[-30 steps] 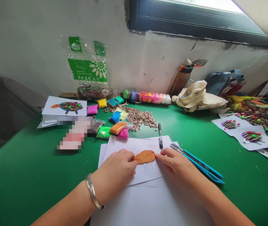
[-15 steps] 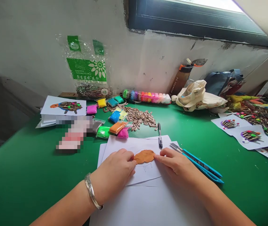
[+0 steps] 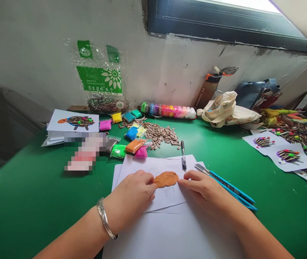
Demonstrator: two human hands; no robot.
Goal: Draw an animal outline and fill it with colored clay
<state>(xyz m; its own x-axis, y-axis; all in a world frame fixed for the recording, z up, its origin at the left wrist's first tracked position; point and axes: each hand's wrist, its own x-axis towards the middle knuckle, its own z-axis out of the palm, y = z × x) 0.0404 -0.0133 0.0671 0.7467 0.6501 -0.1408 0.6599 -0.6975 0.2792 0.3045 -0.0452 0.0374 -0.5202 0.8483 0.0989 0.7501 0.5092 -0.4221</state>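
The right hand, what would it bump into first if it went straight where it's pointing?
Most likely the orange clay. The right hand points at the clay's right edge, and its forefinger either touches it or nearly does; I can't tell which.

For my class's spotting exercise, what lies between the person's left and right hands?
A flat, orange-brown, clay-like oval on white paper lies between the left hand and right hand, in the head view.
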